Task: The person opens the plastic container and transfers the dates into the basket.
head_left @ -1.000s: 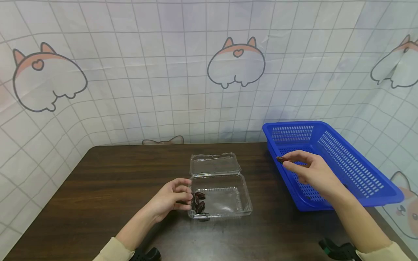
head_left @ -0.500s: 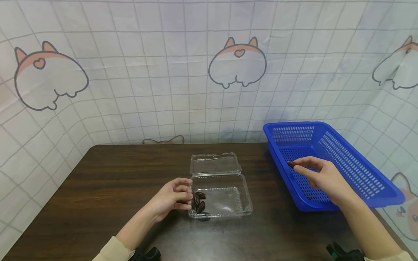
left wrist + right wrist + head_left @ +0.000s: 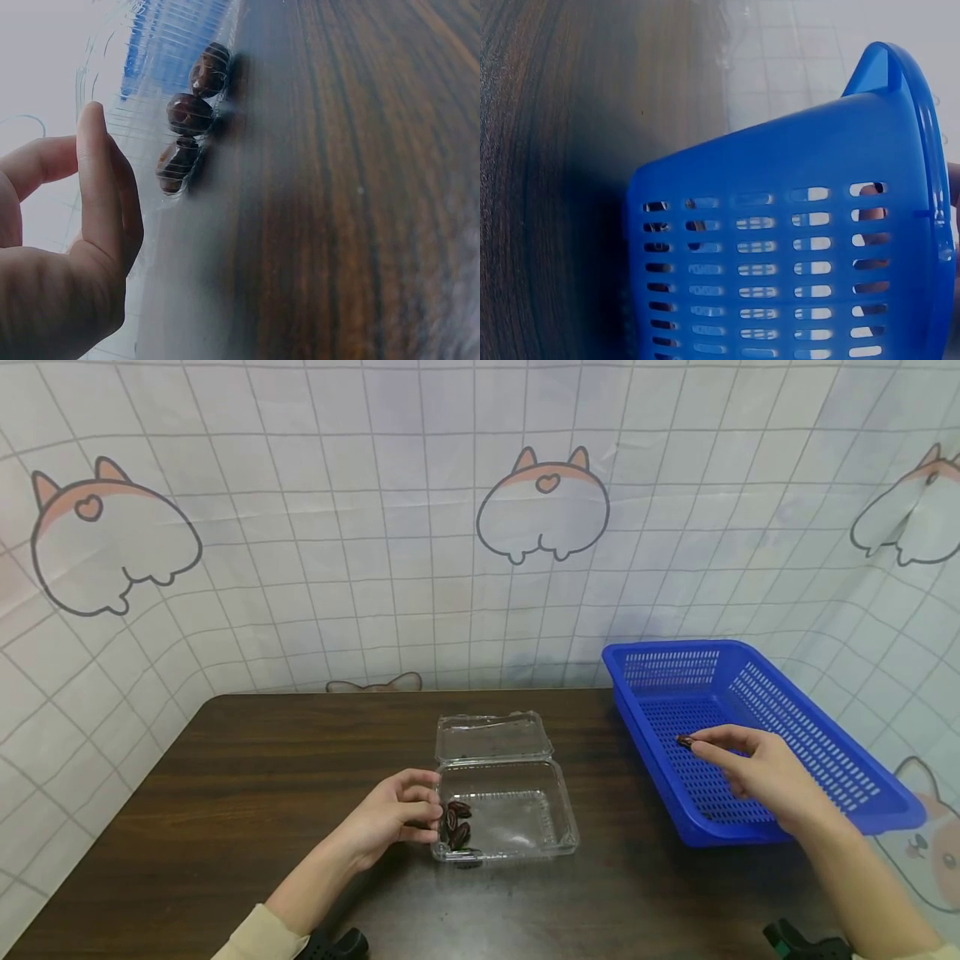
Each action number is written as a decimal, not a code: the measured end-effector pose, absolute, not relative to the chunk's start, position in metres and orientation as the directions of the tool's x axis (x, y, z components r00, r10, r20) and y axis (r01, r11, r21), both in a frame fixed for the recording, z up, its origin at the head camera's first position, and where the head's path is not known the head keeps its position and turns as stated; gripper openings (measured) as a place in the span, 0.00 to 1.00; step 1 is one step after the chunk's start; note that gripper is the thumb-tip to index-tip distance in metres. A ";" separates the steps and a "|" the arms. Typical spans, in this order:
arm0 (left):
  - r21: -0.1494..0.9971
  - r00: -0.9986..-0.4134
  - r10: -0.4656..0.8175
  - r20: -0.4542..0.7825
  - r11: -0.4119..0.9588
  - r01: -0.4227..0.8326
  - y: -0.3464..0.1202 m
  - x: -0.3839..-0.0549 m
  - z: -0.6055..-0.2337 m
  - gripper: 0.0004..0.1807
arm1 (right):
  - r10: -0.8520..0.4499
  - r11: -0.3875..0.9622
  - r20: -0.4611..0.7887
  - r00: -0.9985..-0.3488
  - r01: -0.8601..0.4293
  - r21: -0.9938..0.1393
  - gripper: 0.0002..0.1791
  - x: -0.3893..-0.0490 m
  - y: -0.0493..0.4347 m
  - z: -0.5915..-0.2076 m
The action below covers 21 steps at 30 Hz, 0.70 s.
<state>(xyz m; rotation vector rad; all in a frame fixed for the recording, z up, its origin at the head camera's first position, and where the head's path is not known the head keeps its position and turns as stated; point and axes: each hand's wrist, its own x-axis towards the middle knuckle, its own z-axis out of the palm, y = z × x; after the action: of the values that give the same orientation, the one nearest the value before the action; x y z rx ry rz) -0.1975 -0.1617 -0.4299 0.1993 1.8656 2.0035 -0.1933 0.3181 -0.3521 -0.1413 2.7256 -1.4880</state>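
Pinched in the fingertips of my right hand (image 3: 757, 768) is a dark brown date (image 3: 686, 741), held inside the blue basket's opening. Through the slots of the basket wall, the right wrist view shows bits of fingers (image 3: 871, 214). My left hand (image 3: 393, 818) touches the left side of an open clear plastic clamshell box (image 3: 517, 827); its fingers are extended along the wall. Several glossy dates (image 3: 460, 835) lie at that box's left end. From the left wrist, my hand (image 3: 97, 217) appears beside the dates (image 3: 187, 114) behind the clear wall.
The blue slotted basket (image 3: 832, 752) stands on the right of the dark wooden table (image 3: 225, 777). The box's lid (image 3: 495, 739) is folded back away from me. A patterned wall cloth (image 3: 375, 568) rises behind the table.
My right hand has moved right and slightly down, carrying the date from the basket's left rim to over its inside. The left hand and the box have stayed put.
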 end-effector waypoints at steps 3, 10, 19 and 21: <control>0.982 -0.912 0.377 -0.161 -0.033 -0.187 -0.162 -0.198 -0.430 0.30 | -0.087 0.551 0.003 -0.996 -0.051 -0.833 0.30 -0.194 0.319 -0.351; 0.981 -0.912 0.377 -0.161 -0.040 -0.190 -0.162 -0.197 -0.429 0.29 | -0.086 0.560 -0.049 -0.995 -0.007 -0.828 0.31 -0.195 0.323 -0.353; 0.980 -0.911 0.379 -0.162 -0.043 -0.193 -0.161 -0.197 -0.430 0.29 | -0.096 0.599 -0.084 -0.992 0.010 -0.801 0.31 -0.196 0.326 -0.354; 0.981 -0.912 0.379 -0.160 -0.043 -0.190 -0.161 -0.197 -0.430 0.29 | -0.101 0.599 -0.084 -0.991 0.006 -0.801 0.30 -0.196 0.327 -0.354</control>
<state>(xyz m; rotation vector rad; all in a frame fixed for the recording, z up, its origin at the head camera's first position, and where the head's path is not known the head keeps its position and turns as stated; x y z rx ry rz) -0.1975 -0.1613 -0.4295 0.1996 1.8555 2.0108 -0.1964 0.3265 -0.3541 -0.0806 2.6997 -1.3530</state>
